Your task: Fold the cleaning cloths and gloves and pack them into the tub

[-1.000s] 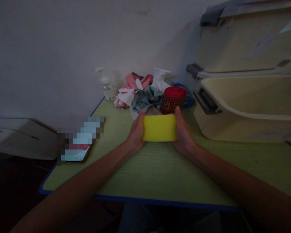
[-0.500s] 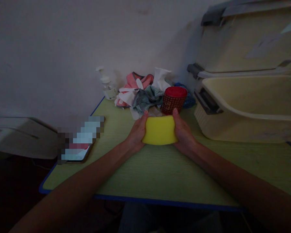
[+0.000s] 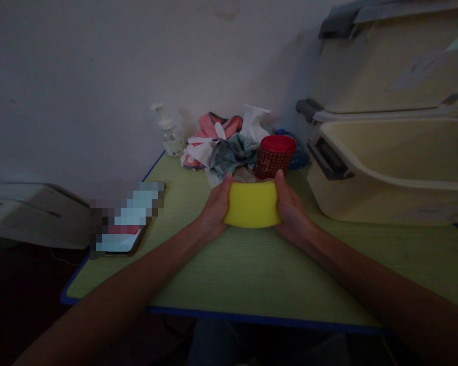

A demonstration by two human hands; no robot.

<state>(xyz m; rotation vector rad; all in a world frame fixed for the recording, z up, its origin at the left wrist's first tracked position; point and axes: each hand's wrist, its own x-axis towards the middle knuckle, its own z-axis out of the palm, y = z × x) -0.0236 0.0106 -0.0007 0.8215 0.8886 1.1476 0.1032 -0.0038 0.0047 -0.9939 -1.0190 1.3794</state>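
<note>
A yellow rolled cloth is held over the green table, gripped at both ends. My left hand clasps its left end, thumb on top. My right hand clasps its right end the same way. Both sets of fingers curl behind the roll, out of sight. Just beyond it stands a red rolled cloth on end.
A heap of crumpled cloths and a pump bottle lie against the wall. A large cream plastic bin fills the right side, another stacked above. A phone rests at the left table edge.
The yellow roll has been squeezed narrower, its ends pressed inward and its outline rounder. Both hands have come slightly closer together.
</note>
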